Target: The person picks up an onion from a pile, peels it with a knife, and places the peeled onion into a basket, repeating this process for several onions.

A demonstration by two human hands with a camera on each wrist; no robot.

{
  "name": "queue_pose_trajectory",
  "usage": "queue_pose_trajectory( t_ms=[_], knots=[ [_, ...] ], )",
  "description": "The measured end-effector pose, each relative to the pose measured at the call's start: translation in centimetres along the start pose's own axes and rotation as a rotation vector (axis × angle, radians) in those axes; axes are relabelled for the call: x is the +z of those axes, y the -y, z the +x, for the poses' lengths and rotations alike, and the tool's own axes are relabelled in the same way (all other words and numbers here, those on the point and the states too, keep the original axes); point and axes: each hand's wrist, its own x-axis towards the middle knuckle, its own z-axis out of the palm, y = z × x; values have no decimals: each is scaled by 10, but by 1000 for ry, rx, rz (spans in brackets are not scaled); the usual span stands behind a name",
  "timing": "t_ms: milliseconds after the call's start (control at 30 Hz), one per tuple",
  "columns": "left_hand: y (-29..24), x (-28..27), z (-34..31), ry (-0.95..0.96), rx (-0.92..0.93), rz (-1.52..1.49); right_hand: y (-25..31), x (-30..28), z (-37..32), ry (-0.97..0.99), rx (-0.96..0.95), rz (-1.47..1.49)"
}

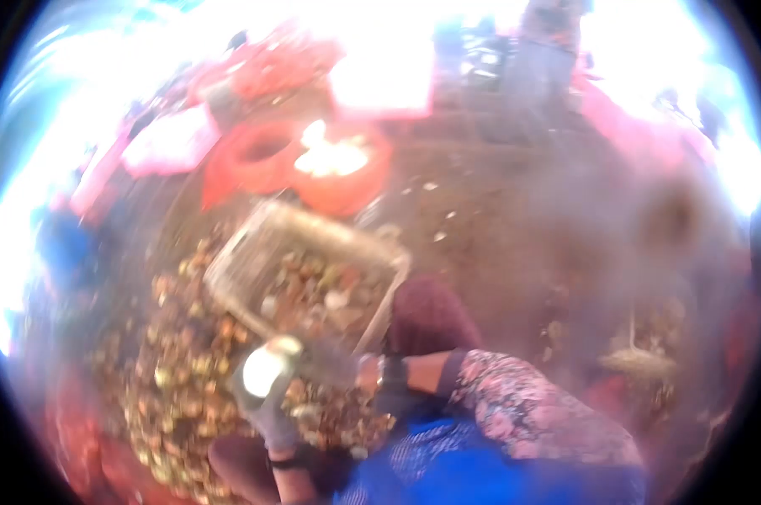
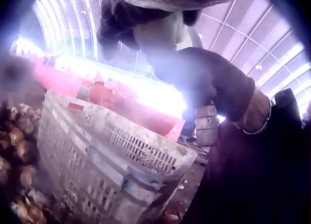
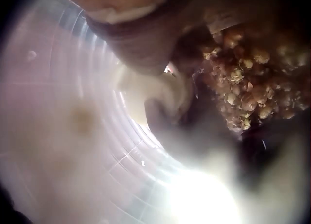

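My gloved left hand [image 1: 271,417] grips a pale, round onion [image 1: 264,372], which looks washed out by glare. Close against it on the right is my gloved right hand [image 1: 331,362]. In the left wrist view this right hand [image 2: 214,81] is curled round a tool whose grey handle end [image 2: 206,126] sticks out below the fist; glare and blur hide the rest of it. The left hand [image 2: 121,22] shows dark at the top there, around the pale onion [image 2: 158,32]. In the right wrist view the onion [image 3: 158,93] sits between both gloves.
A dirty white plastic crate [image 1: 309,223] with onions inside stands just ahead of the hands. Loose onions [image 1: 170,370] cover the ground to the left. Beyond the crate are red tubs [image 1: 334,194], one with bright white contents. My knee [image 1: 431,316] rises beside the crate.
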Motion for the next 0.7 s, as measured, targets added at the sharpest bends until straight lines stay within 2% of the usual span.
queue_pose_trajectory(
  t_ms=[67,133,200,233,267,333,367,400,467,500,533,567,600,633,667,700],
  knots=[
    [-11,12,11,-81,-119,-460,2,6,1,-4,31,-39],
    [21,-7,27,65,-199,-601,8,8,2,37,66,-41],
    [7,-3,30,-14,-433,-865,23,-4,4,97,143,-182],
    [7,-11,31,117,-394,-855,31,-10,6,131,179,-254],
    [4,-7,32,61,-382,-903,40,-19,7,166,218,-324],
    [-22,2,29,-59,-366,-986,61,-43,10,59,293,-345],
    [-2,-13,35,-19,-343,-1013,72,-57,14,6,347,-339],
    [10,-17,42,-58,-252,-1035,77,-69,17,-38,403,-329],
    [54,-13,53,100,-316,-1114,53,-91,16,10,281,-732],
    [73,-18,53,140,-347,-1136,11,-92,16,-89,58,-592],
    [92,-47,43,152,-374,-1144,-36,-93,15,-154,-171,-472],
    [77,-53,26,69,-329,-1066,-4,-88,8,-14,11,-717],
    [60,-40,16,-16,-282,-984,19,-89,17,81,157,-752],
    [57,-27,24,-57,-317,-997,40,-90,27,185,298,-796],
    [54,-5,38,-72,-345,-1032,16,-91,31,95,109,-739],
    [12,-1,28,-48,-392,-978,12,-80,27,76,-9,-714]
  ],
)
